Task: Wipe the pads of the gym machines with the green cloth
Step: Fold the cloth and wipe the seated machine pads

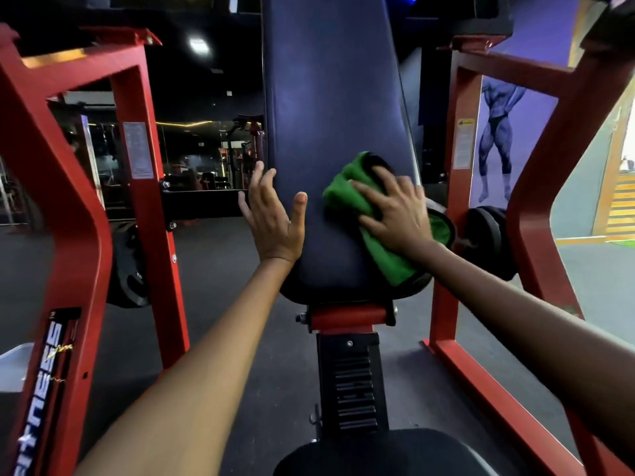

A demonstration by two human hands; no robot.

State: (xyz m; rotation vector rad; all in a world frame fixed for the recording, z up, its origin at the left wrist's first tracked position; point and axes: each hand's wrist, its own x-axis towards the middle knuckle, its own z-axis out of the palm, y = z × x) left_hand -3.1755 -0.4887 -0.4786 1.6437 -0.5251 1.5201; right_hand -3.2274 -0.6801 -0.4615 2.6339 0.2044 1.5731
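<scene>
The red frame of the machine stands on both sides of me, and between its uprights rises the tall dark back pad, with the seat pad low at the bottom edge of my view. I judge the job midway on this machine: my cloth is down at the back pad's lower right edge, the upper stretch and the seat may remain, though I cannot tell what is clean. My left hand lies released, fingers straight, bracing the pad's left edge. My right hand presses spread fingers on the green cloth, bunched, folded and soft-looking, draping over the edge.
</scene>
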